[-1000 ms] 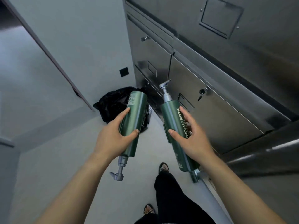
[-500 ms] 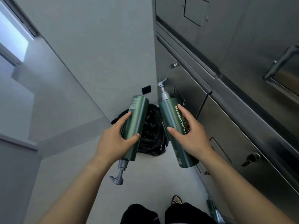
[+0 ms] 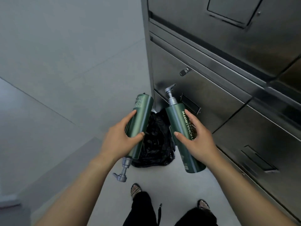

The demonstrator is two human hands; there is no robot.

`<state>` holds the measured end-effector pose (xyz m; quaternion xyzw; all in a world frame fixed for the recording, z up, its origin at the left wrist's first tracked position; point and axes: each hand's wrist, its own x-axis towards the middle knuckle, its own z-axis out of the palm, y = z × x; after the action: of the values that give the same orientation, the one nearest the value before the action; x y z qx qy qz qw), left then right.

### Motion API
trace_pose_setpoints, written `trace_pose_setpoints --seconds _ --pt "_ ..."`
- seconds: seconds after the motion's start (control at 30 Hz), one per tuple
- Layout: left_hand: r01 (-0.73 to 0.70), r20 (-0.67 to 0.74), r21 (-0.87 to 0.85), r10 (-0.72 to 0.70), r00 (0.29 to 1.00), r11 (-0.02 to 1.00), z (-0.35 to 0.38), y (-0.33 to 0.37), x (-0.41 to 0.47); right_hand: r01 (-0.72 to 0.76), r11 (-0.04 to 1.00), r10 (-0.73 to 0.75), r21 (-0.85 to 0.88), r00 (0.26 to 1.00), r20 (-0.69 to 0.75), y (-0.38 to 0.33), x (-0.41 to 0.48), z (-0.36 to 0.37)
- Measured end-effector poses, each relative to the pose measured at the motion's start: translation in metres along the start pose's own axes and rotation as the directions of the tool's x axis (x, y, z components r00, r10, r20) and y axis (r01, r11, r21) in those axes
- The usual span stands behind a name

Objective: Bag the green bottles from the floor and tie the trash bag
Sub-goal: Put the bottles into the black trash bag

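My left hand [image 3: 119, 138] grips a green pump bottle [image 3: 141, 118] held upside down, its grey pump pointing down toward me. My right hand [image 3: 194, 141] grips a second green pump bottle [image 3: 176, 121] with white lettering, pump end up and away. Both bottles hang side by side in the air. Between and below them a crumpled black trash bag [image 3: 156, 144] lies on the pale floor, against the foot of the metal cabinet. The bag's mouth is partly hidden by the bottles.
A stainless steel cabinet [image 3: 228, 98] with drawers, locks and handles fills the right side, close to my right arm. A grey wall [image 3: 65, 46] rises on the left. My feet in patterned shoes [image 3: 136, 190] and black trousers stand on the floor just short of the bag.
I have stepped closer: the black bag now lies directly under the two bottles and nearer my feet. Both hands keep the same grip on their bottles.
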<state>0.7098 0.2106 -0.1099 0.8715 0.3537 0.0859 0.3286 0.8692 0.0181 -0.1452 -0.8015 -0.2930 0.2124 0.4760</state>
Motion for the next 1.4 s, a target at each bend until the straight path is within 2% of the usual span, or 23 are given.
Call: trace_pose_setpoints --seconds 0.17,0.33,0.57,0.77,0.97,1.07,1.2,1.4 --pt "-0.076 0.124 0.042 0.071 0.990 0.996 -0.024 -0.034 0.043 -0.103 0.994 0.106 0.038 0.990 -0.097 -0.005 0.005 0.047" --pt "-0.112 0.200 0.060 0.098 0.975 0.992 -0.012 -0.051 0.053 -0.148 0.987 0.156 0.058 0.973 -0.171 0.009 0.006 0.061" --pt "-0.138 0.290 0.111 0.101 0.952 0.984 0.027 -0.092 0.054 -0.208 0.977 0.211 0.038 0.973 -0.093 0.048 -0.002 0.093" --pt "-0.146 0.358 0.113 0.096 0.929 0.983 0.066 -0.150 0.083 -0.293 0.955 0.295 0.034 0.941 -0.164 0.098 -0.001 0.147" --pt "-0.122 0.275 0.100 0.090 0.957 0.987 0.167 -0.241 0.117 -0.319 0.946 0.325 0.066 0.930 -0.171 0.210 0.030 0.228" --pt "-0.107 0.260 0.061 0.088 0.962 0.992 0.241 -0.298 0.128 -0.288 0.957 0.290 0.041 0.940 -0.178 0.288 0.048 0.267" --pt "-0.078 0.275 0.108 0.045 0.960 0.991 0.336 -0.380 0.141 -0.239 0.971 0.237 0.011 0.954 -0.182 0.395 0.066 0.309" --pt "-0.161 0.225 0.203 0.114 0.968 0.966 0.447 -0.469 0.181 -0.146 0.989 0.149 0.036 0.921 -0.359 0.523 0.098 0.355"
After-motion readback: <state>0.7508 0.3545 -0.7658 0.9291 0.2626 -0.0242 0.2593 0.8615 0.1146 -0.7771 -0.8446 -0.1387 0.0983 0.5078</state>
